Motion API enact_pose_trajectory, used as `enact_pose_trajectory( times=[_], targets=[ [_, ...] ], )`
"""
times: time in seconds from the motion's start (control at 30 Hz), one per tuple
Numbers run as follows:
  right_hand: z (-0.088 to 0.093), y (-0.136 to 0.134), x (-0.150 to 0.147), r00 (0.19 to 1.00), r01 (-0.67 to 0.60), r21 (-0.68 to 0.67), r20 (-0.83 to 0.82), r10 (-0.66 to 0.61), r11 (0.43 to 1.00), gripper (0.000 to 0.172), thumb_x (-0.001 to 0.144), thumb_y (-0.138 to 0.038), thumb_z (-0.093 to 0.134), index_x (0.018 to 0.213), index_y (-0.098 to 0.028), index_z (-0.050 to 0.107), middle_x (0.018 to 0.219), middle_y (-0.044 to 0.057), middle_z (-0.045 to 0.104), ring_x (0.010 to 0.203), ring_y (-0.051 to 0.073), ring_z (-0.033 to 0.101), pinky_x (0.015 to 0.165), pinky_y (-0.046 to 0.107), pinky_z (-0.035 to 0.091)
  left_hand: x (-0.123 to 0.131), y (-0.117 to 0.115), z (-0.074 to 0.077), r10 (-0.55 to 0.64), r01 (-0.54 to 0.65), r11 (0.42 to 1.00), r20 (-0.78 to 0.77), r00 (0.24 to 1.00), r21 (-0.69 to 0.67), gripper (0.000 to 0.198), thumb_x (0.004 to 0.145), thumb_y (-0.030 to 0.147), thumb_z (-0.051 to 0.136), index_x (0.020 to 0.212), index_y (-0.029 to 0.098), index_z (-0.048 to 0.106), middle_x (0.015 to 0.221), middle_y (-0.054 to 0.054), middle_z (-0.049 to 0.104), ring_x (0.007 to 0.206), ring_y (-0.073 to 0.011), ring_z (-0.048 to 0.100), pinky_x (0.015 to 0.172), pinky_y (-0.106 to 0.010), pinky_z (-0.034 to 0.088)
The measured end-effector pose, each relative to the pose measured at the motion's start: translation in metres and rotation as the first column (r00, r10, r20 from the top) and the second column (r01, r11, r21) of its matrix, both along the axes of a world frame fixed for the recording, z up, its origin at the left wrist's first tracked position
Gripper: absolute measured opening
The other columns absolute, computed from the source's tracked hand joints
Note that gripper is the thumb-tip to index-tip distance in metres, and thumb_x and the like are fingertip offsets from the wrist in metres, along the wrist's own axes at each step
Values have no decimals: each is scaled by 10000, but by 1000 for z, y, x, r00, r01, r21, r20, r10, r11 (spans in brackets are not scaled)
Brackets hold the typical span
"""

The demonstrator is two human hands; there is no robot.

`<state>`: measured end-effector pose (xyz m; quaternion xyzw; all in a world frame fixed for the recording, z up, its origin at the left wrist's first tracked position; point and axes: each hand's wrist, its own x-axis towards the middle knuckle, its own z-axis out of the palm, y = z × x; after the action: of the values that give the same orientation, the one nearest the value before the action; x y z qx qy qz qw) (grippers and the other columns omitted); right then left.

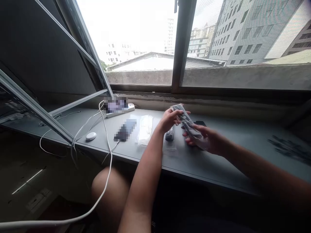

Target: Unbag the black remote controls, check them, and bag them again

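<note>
The person sits at a grey surface (243, 142) under a window and holds a packet (186, 123), a long dark item sealed in clear film, up off the surface with both hands. The left hand (170, 120) has its fingertips pinched together on the packet's upper end. The right hand (209, 141) cups the lower end from beneath, its fingers curled round it, so both hands are closed on the same thing. The packet slants from upper left to lower right between them and is well clear of the surface.

Just below the left hand a small dark piece (169, 135) lies on the surface, and another dark object (200, 123) shows behind the packet. Left of these lies a stack of clear bags (145, 129), then a blurred phone (125, 130), a white round device (91, 136) and a white cable (107, 136) that trails off the edge.

As I judge it, the work stands at the handling of the sealed packet, with a grip at each end. The film looks slick and thin, so any further handling calls for a firm pinch at the top and steady support below. Whether the film is already open cannot be told.
</note>
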<state>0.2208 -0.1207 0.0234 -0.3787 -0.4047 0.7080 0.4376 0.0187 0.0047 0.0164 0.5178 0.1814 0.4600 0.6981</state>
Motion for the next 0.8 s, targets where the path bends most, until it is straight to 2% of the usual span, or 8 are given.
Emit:
enact_pose_trajectory(
  times=[0.07, 0.17, 0.3, 0.4, 0.53, 0.8],
  targets=[
    [0, -3, 1, 993, -121, -56, 8, 121, 991, 265, 1093, -352, 755, 1280, -170, 800, 1061, 137, 874, 831, 256, 862, 773, 351, 742, 0, 0, -1, -74, 75, 997, -55, 996, 10, 501, 908, 315, 898, 1351, 156, 726, 1141, -155, 866, 557, -68, 588, 500, -190, 446],
    [-4, -5, -1, 987, -163, -99, -5, 163, 982, 249, 1102, -339, 760, 1282, -170, 793, 1016, 120, 871, 825, 247, 862, 771, 353, 745, 1, -1, -1, -150, 151, 988, -147, 978, 1, 442, 939, 435, 897, 1230, 135, 755, 1057, -152, 856, 565, -88, 625, 510, -202, 476],
    [-10, -6, -6, 995, -102, -102, -32, 100, 990, 188, 1098, -290, 768, 1227, -157, 798, 1027, 132, 879, 869, 269, 879, 844, 390, 758, 3, -2, 1, -92, 84, 995, -201, 975, -48, 500, 993, 618, 814, 1116, 136, 760, 754, -52, 731, 542, -126, 636, 504, -225, 471],
    [-14, -6, -9, 999, -28, -87, -39, 24, 996, 163, 1079, -261, 786, 1205, -161, 808, 1090, 149, 893, 905, 285, 891, 947, 436, 757, 5, -2, 1, 1, -14, 998, -225, 974, -56, 457, 1014, 600, 796, 1014, 144, 761, 684, -21, 655, 528, -117, 594, 503, -230, 427],
    [-17, -5, -12, 999, 41, -64, -20, -42, 997, 109, 1069, -264, 808, 1136, -178, 812, 1178, 160, 892, 887, 269, 884, 912, 418, 765, 7, -1, 1, 147, -158, 987, -253, 956, -21, 384, 998, 519, 818, 919, 146, 773, 684, -14, 631, 536, -94, 528, 504, -232, 357],
    [-12, -11, -16, 998, 48, -29, -29, -49, 998, 187, 1048, -250, 838, 1212, -166, 804, 1074, 138, 889, 794, 239, 847, 756, 344, 739, 6, -6, 3, 59, -55, 998, -315, 947, 22, 484, 982, 623, 772, 953, 140, 794, 804, -66, 717, 641, -125, 572, 573, -247, 337]
  ],
)
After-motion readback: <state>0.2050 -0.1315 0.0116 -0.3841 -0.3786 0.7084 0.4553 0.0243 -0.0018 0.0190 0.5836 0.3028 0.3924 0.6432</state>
